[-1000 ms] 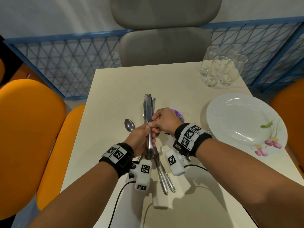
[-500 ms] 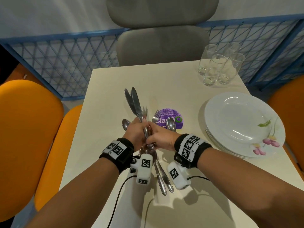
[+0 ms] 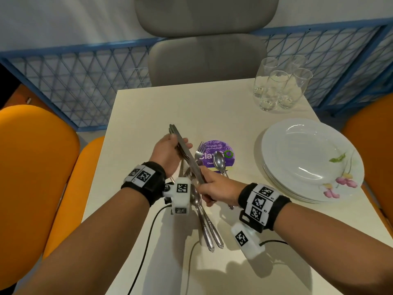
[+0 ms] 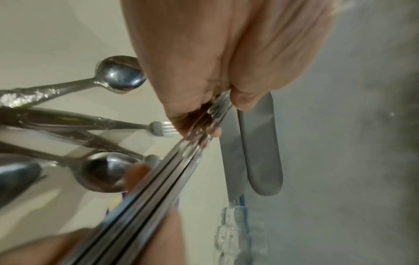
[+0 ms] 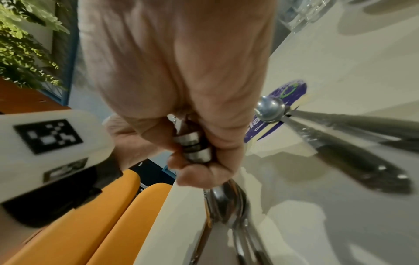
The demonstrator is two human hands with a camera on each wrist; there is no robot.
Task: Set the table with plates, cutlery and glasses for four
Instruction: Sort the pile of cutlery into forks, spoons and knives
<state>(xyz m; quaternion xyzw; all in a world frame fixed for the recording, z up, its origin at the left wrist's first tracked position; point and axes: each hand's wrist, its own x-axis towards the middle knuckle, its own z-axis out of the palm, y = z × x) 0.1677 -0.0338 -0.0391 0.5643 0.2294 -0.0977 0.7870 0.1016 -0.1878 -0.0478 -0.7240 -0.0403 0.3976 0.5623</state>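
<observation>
Near the middle of the bench (image 3: 148, 107), the left hand (image 3: 168, 154) curls round the blade end of the bunched knives (image 3: 187, 154) while the right hand (image 3: 217, 189) clamps their handle ends, probably to square the set before dealing it out; forks and spoons (image 3: 220, 161) lie beneath, the plates (image 3: 308, 158) at the right edge and the glasses (image 3: 278, 86) at the far right corner. Against half a second ago, the hands are spread apart along the knives, which tilt further left.

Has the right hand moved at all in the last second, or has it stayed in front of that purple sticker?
Yes. The right hand has drawn back toward the person, off the purple sticker, gripping the knives.
</observation>
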